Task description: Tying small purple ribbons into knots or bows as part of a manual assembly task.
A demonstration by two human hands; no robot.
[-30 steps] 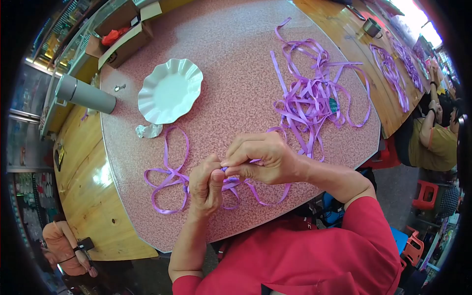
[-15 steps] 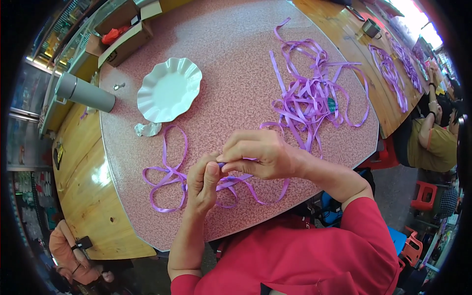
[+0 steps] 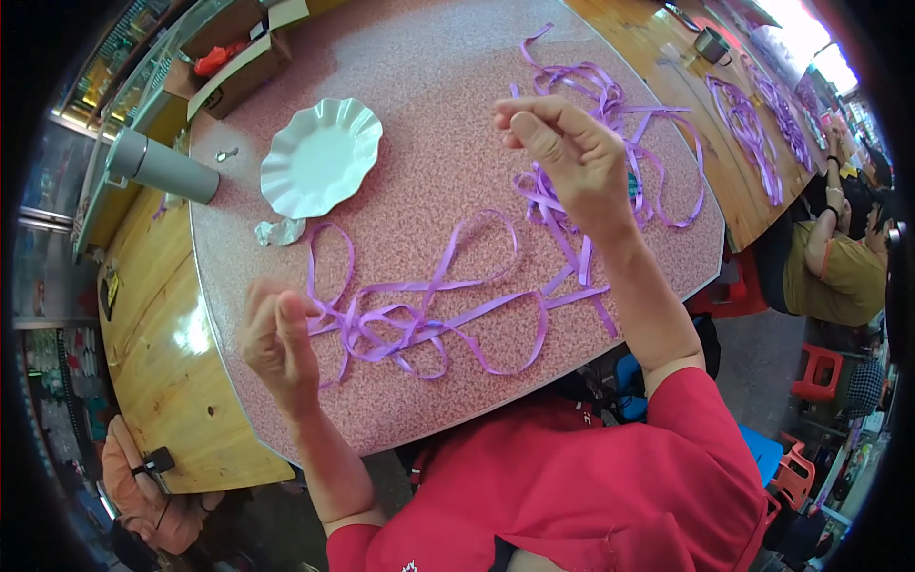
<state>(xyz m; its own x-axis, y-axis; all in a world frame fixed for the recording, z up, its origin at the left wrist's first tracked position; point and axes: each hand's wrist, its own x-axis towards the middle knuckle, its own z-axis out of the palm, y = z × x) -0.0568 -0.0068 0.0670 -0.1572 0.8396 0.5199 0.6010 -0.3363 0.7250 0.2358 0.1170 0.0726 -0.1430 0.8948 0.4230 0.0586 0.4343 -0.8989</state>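
Well, your left hand and right hand showed curled fingers near purple ribbons — any pinch, I couldn't tell.

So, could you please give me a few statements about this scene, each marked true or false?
1. The white plate has a wavy rim. True.
2. The crumpled tissue lies inside the plate. False: it lies outside, on the pink table.
3. From this view, the right hand covers part of the tangled ribbon pile. True.
4. The left hand is gripping the plate. False: it is beside the looped ribbon.
5. The cardboard box is open. True.
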